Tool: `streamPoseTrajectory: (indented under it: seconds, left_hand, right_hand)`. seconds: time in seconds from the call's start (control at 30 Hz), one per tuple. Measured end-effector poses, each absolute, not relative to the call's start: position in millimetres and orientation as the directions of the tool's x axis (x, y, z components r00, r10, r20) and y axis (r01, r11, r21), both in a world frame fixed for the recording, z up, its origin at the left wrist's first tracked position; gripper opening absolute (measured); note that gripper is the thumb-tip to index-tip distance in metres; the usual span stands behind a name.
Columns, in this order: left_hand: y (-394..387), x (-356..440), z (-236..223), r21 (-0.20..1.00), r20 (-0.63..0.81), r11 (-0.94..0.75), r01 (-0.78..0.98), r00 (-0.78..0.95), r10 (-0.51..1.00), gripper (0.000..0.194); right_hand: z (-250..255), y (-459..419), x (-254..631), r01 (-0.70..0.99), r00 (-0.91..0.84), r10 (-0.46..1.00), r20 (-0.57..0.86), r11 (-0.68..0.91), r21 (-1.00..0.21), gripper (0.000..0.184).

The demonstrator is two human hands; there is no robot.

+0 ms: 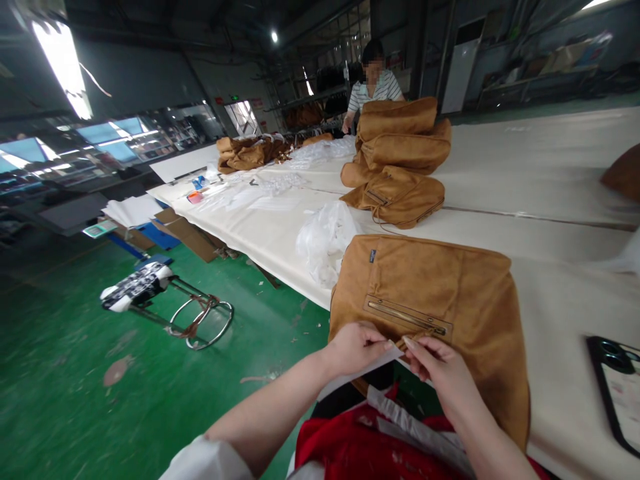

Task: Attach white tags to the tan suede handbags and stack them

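While a bag (480,287) lies on the table (510,167), left hand (353,347) and right hand (440,363) pinch a strip (418,336).

Laid with green flooring (75,373) and furnished with a stool (136,287) left of the pale table (510,160). Enclosed by dark walls (145,87) beyond the table; lit from its left by windows (97,133) and a bright lamp (60,63).

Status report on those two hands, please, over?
Left-hand grip and right-hand grip: fingertips pinching a brown strip. Brown bag: on the table, zipper up. Crumpled plastic beside it, clear of both hands.
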State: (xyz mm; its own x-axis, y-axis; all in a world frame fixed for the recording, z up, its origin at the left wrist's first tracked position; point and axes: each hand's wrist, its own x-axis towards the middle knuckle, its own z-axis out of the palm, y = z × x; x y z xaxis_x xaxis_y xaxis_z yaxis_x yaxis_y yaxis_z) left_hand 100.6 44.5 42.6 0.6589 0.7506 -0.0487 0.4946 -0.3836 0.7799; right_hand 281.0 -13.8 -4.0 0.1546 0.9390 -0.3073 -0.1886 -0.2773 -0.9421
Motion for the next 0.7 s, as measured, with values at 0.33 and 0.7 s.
streamPoseTrajectory:
  seconds: [0.33, 0.7]
  left_hand:
    - [47, 132, 65, 0.504, -0.190, -0.406, 0.762, 0.556, 0.809, 0.043]
    - [58, 165, 64, 0.472, -0.145, -0.457, 0.754, 0.577, 0.804, 0.039]
  right_hand:
    - [-3, -31, 314, 0.467, 0.408, 0.910, 0.073, -0.140, -0.873, 0.034]
    - [-14, -27, 316, 0.584, 0.290, 0.920, 0.264, 0.049, -0.810, 0.037]
